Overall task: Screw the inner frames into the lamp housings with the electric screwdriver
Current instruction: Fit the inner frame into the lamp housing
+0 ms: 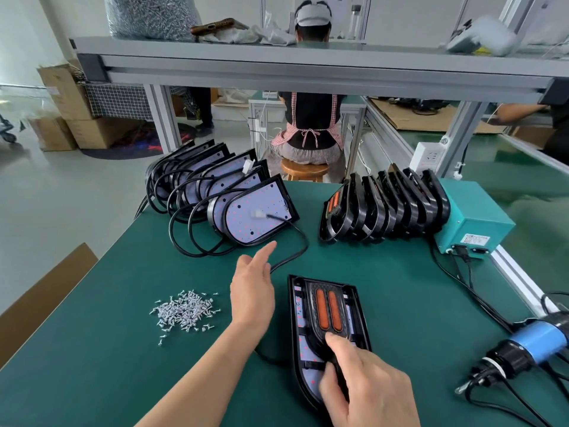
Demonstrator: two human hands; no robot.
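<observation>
Directly before the person, one lamp housing lies flat on the green desk, with an inner frame bearing two orange strips seated inside it. The right hand rests on the housing's near end, index finger and thumb spread and pressing on the frame. Just left of the housing the left hand hovers, its fingers loosely straight, holding nothing. Further left of the housing sits a pile of screws. Beyond it to the left stand more housings with black cables. Beyond it to the right, a row of frames leans against a teal box. Well right of the housing lies the electric screwdriver, untouched.
</observation>
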